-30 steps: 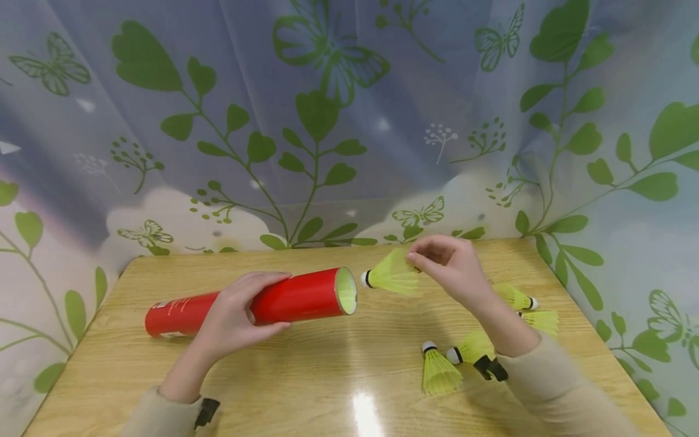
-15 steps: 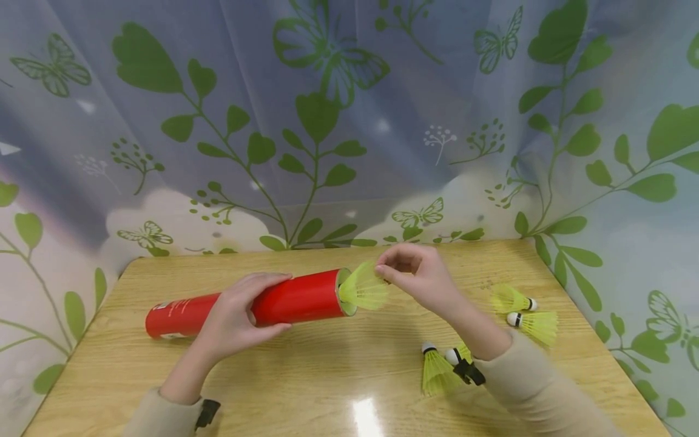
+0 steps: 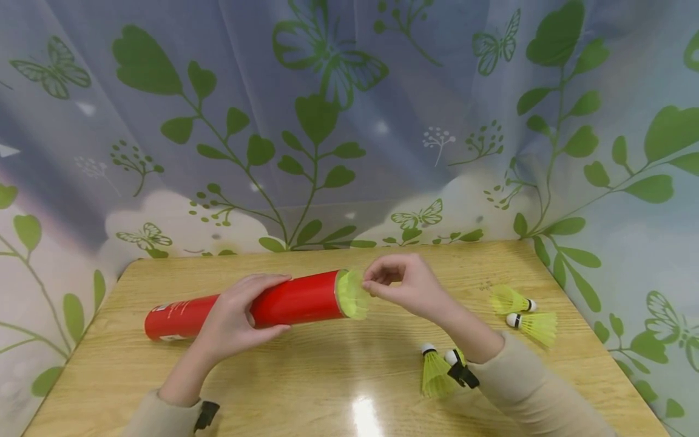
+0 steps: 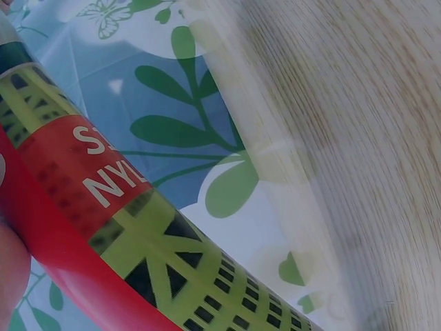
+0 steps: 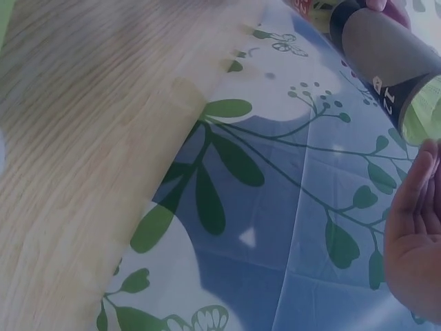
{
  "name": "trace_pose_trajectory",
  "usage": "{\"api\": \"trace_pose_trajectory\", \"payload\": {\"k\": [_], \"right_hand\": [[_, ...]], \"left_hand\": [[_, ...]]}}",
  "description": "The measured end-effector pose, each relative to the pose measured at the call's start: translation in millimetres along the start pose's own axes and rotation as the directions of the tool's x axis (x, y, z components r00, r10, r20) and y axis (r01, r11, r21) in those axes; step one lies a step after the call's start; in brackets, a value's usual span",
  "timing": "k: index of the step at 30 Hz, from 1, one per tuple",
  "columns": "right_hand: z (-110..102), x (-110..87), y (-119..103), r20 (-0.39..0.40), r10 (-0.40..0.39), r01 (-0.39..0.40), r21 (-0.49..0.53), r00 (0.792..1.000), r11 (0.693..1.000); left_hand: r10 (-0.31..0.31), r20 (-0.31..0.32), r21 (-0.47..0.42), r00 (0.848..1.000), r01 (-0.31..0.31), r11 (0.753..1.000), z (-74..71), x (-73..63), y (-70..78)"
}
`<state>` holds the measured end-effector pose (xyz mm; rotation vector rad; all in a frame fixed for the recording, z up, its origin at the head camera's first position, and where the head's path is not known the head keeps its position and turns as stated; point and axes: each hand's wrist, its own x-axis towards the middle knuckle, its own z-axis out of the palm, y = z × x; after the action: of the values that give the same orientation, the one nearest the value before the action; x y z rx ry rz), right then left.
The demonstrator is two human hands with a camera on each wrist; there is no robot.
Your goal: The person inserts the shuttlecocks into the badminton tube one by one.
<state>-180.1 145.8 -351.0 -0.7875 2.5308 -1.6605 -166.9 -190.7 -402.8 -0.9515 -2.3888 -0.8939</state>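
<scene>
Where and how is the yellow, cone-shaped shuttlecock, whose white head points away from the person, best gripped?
Grip the yellow shuttlecock probably by its flared rim, from the person's side: it lies with that wide end nearest, and another shuttlecock crowds its right.

Beige sleeves [image 3: 535, 383], small black wrist fittings [image 3: 465, 375]
</scene>
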Motion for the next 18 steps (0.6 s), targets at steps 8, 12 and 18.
{"api": "trace_pose_trajectory", "payload": {"k": [8, 12, 18], "right_hand": [[9.5, 3.8, 3.3, -0.003, 0.087, -0.087, 0.077, 0.996, 0.993], [15.8, 5.3, 4.3, 0.002, 0.102, -0.101, 0.111, 0.995, 0.989], [23.1, 6.7, 5.5, -0.008, 0.099, -0.097, 0.125, 0.995, 0.987]], "left_hand": [[-0.012, -0.005, -0.006, 1.0, 0.012, 1.0, -0.4, -0.1, -0.4], [-0.007, -0.008, -0.004, 1.0, 0.007, 1.0, -0.4, 0.3, -0.5], [0.011, -0.017, -0.019, 1.0, -0.011, 1.0, 0.3, 0.9, -1.2]]}}
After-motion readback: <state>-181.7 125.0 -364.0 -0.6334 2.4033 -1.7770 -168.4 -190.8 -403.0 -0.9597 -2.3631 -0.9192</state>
